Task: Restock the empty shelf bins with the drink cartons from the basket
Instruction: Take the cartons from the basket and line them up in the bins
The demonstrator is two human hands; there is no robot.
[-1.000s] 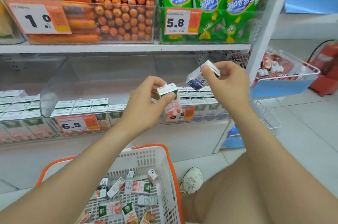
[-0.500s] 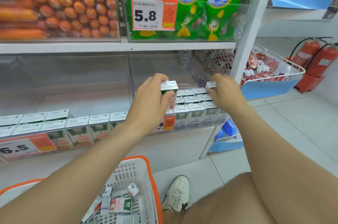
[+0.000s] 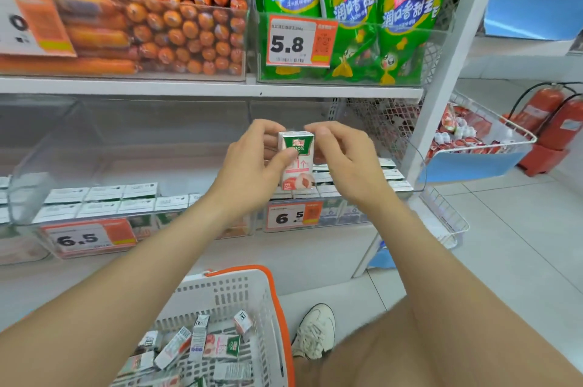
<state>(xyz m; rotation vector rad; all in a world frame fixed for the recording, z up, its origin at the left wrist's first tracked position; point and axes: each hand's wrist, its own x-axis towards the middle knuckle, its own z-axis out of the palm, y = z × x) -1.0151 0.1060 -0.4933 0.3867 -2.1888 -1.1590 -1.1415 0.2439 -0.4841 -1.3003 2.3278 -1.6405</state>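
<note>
Head camera view, looking down at a shop shelf. Both bare hands are raised together in front of the middle shelf, holding one small white-and-green cardboard drink carton [image 3: 296,167] upright between them. The left hand [image 3: 249,172] grips its left side, with the thumb curled across the front face and the fingers wrapped behind. The right hand [image 3: 345,159] has its fingers curled onto the carton's top right corner and right side.

The carton is held in the air just above the clear plastic shelf bin [image 3: 353,216] on the right. Rows of similar cartons stand in that bin, and an orange-and-white price tag [image 3: 291,217] on its front reads 6.5. To the left, a second clear bin [image 3: 38,184] holds more cartons in its front rows.

Below the arms is a white slotted plastic basket with an orange rim [image 3: 271,285], with loose cartons [image 3: 202,345] lying jumbled inside. On the shelf above are orange sausages [image 3: 176,26] and green snack packs [image 3: 350,1].
</note>
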